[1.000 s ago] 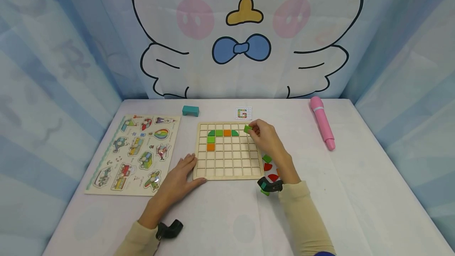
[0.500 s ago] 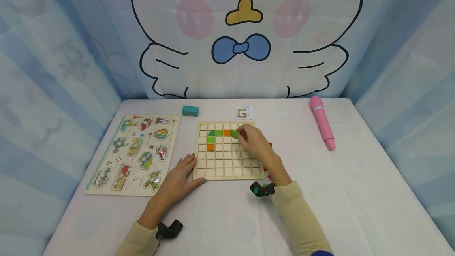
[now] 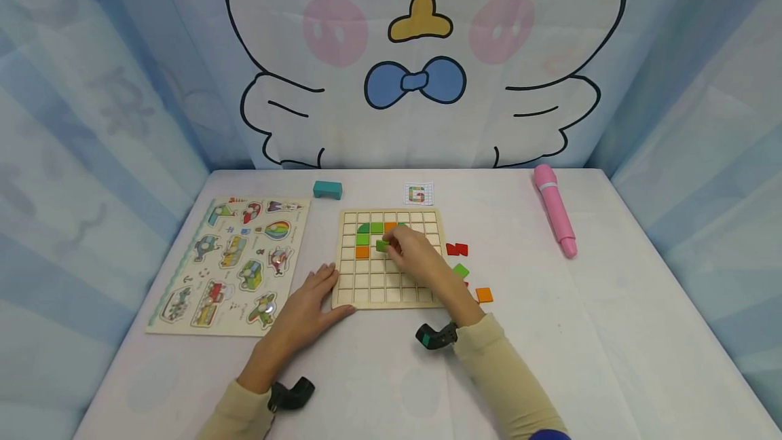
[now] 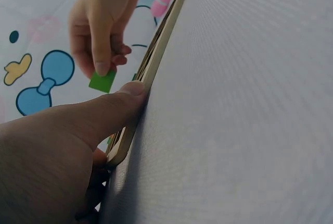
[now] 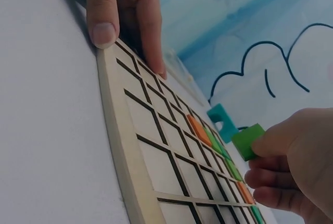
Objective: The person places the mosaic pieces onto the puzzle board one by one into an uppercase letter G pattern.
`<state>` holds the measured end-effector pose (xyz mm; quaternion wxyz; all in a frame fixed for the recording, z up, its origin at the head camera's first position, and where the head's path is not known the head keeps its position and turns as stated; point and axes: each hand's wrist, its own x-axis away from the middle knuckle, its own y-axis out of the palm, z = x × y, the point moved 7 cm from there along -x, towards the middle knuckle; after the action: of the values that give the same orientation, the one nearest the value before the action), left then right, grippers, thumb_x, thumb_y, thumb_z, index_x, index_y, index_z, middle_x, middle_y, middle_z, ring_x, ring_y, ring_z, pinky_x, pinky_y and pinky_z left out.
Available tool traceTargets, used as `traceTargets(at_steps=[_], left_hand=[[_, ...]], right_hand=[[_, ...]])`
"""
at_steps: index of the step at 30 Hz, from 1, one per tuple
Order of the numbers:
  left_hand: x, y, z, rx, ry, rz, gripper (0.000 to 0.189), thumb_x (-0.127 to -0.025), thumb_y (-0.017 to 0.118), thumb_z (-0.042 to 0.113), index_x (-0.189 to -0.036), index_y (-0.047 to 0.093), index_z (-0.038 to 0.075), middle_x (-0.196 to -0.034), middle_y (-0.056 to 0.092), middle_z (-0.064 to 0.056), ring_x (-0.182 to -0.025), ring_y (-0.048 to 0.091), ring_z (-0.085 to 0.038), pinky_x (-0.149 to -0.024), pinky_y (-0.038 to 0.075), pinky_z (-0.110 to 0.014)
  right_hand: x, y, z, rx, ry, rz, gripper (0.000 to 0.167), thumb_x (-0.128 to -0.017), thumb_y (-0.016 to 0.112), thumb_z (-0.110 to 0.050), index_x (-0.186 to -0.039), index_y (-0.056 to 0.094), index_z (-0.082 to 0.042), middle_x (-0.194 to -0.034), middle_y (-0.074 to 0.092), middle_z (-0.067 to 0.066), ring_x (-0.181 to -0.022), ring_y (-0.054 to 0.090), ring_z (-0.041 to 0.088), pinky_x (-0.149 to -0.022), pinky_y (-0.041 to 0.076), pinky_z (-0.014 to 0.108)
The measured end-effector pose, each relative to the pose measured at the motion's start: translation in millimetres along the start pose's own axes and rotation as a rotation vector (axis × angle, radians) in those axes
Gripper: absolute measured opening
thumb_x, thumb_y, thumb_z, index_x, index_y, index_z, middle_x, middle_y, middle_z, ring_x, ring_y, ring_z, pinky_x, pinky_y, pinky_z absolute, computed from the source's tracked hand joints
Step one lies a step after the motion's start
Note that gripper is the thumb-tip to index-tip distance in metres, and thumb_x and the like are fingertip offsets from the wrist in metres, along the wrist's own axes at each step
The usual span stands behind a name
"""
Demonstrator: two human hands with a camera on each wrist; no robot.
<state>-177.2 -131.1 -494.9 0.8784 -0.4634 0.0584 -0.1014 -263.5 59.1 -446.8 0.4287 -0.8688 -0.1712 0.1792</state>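
Observation:
My right hand (image 3: 421,260) pinches a green square tile (image 3: 381,246) between thumb and fingers above the wooden grid board (image 3: 391,282). In the right wrist view this green tile (image 5: 248,141) is held tilted, above the board's surface. My left hand (image 3: 308,304) lies at the board's near left corner, thumb against the front edge and fingers along the left side. Set in the grid are a dark green rounded piece (image 3: 364,228), a green tile (image 3: 376,228) and an orange tile (image 3: 389,227) in one row, with green and orange ones below at the left. My right hand partly covers that row's right end.
Loose red pieces (image 3: 457,249), a green tile (image 3: 461,270) and an orange tile (image 3: 484,295) lie right of the board. Behind it are a pattern card (image 3: 419,193) and a teal block (image 3: 328,189). A picture puzzle (image 3: 229,267) lies left, a pink stick (image 3: 555,212) right.
My right hand has carried the green tile leftward and nearer from the board's top right to over its upper middle. The loose pieces at right are less covered. My left hand stays still.

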Motion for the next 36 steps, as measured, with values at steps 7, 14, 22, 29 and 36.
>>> traceTargets(at_steps=[7, 14, 22, 29, 36], left_hand=[[0.0, 0.7, 0.2, -0.001, -0.006, -0.004, 0.085, -0.088, 0.072, 0.052, -0.151, 0.043, 0.004, -0.161, 0.037, -0.013, -0.152, 0.030, -0.034, -0.125, 0.027, -0.052], [-0.2, 1.0, -0.3, 0.000, -0.002, -0.004, 0.085, -0.087, 0.072, 0.052, -0.151, 0.043, 0.004, -0.161, 0.037, -0.013, -0.152, 0.030, -0.033, -0.125, 0.027, -0.051], [-0.2, 0.1, 0.2, -0.001, 0.010, 0.001, 0.085, -0.087, 0.073, 0.051, -0.150, 0.044, 0.003, -0.161, 0.038, -0.013, -0.152, 0.030, -0.032, -0.126, 0.026, -0.050], [0.1, -0.5, 0.7, -0.002, 0.014, 0.007, 0.084, -0.087, 0.073, 0.051, -0.150, 0.045, 0.002, -0.160, 0.039, -0.013, -0.152, 0.031, -0.032, -0.125, 0.027, -0.051], [0.1, -0.4, 0.7, -0.011, 0.004, 0.004, 0.085, -0.087, 0.073, 0.052, -0.150, 0.044, 0.003, -0.161, 0.038, -0.013, -0.152, 0.031, -0.033, -0.125, 0.028, -0.051]], right_hand=[[0.3, 15.0, -7.0, 0.009, -0.009, -0.059, 0.019, -0.099, 0.063, -0.013, -0.115, 0.066, -0.005, -0.103, 0.067, 0.005, -0.088, 0.057, 0.015, -0.082, 0.056, 0.030], [1.3, 26.6, -11.0, -0.007, -0.016, -0.091, 0.019, -0.099, 0.064, -0.016, -0.117, 0.066, -0.008, -0.107, 0.068, 0.003, -0.090, 0.058, 0.014, -0.086, 0.057, 0.029], [2.8, 37.1, -17.8, 0.023, -0.063, -0.113, 0.020, -0.101, 0.062, -0.019, -0.118, 0.066, -0.009, -0.110, 0.071, 0.002, -0.096, 0.064, 0.012, -0.090, 0.058, 0.031], [3.9, 39.8, -20.5, 0.091, -0.060, -0.120, 0.023, -0.101, 0.062, -0.022, -0.120, 0.066, -0.010, -0.112, 0.070, 0.001, -0.098, 0.064, 0.012, -0.094, 0.057, 0.030], [3.9, 41.1, -21.6, 0.154, -0.102, -0.107, 0.023, -0.101, 0.062, -0.024, -0.119, 0.069, -0.011, -0.104, 0.066, -0.001, -0.085, 0.056, 0.009, -0.082, 0.056, 0.026]])
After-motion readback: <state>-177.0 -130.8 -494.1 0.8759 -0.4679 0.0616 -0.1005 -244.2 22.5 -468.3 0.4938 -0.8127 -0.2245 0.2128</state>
